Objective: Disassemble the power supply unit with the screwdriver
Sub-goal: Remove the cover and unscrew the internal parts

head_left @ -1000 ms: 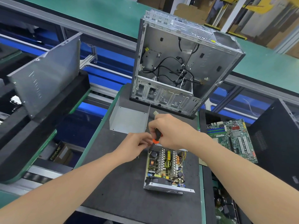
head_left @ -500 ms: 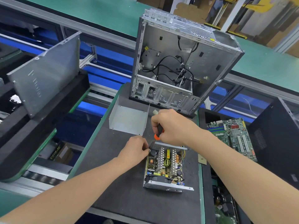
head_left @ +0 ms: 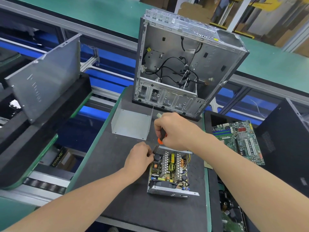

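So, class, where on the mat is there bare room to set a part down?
Bare mat lies between the power supply unit and its left edge, and along its near edge. Crowded: far end, with metal cover, computer case, left hand, right hand.

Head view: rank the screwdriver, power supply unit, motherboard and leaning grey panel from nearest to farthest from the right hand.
1. The screwdriver: gripped in the right hand.
2. The power supply unit: just below the hand, on the mat.
3. The motherboard: off to the right.
4. The grey panel: far left, leaning.
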Demonstrator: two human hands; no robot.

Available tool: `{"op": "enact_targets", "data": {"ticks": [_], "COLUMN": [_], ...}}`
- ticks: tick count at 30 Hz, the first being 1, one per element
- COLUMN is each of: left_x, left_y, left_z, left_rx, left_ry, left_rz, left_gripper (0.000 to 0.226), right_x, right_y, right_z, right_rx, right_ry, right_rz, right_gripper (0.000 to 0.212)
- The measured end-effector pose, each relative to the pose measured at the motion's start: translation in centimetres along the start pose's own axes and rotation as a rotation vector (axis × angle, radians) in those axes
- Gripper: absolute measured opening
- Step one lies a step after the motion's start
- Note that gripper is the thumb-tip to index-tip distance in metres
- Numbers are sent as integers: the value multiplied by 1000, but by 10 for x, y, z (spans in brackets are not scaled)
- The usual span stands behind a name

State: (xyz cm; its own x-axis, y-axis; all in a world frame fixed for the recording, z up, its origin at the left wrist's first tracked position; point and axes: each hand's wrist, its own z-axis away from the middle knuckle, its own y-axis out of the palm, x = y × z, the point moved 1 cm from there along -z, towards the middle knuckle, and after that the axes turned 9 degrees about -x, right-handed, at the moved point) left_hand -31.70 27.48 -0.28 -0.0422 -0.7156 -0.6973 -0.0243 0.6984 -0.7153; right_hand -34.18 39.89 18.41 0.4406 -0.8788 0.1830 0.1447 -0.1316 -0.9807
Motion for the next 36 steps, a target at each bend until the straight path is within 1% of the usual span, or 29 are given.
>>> {"op": "enact_targets", "data": {"ticks": [5, 11, 14, 19, 22, 28, 33, 36], "left_x": [7, 10, 15, 19, 19, 17, 15, 12], "left_y": [-1, -7, -12, -19, -23, -22, -20, -22], "left_z": [-1, 2, 0, -5, -9, -13, -13, -14], "left_rx": [11, 32, 44, 76, 80, 126, 118, 115], "left_ry": [60, 74, 67, 79, 70, 88, 120, 129], "left_rz": [29, 89, 107, 136, 183, 213, 225, 286], "left_gripper": [8, 16, 24, 50, 59, 62, 57, 57], "right_x": [1, -1, -5, -6, -7, -10, -11, -10], "right_y": [8, 14, 15, 12, 10, 12, 15, 15], "right_z": [3, 1, -1, -7, -10, -9, -10, -11], "right_rx": [-8, 1, -21, -11, -7, -5, 3, 10], "right_ry": [16, 39, 49, 72, 79, 84, 75, 21], "right_rz": [-17, -32, -55, -60, -62, -64, -50, -29], "right_gripper": [22, 20, 19, 18, 18, 18, 17, 16]}}
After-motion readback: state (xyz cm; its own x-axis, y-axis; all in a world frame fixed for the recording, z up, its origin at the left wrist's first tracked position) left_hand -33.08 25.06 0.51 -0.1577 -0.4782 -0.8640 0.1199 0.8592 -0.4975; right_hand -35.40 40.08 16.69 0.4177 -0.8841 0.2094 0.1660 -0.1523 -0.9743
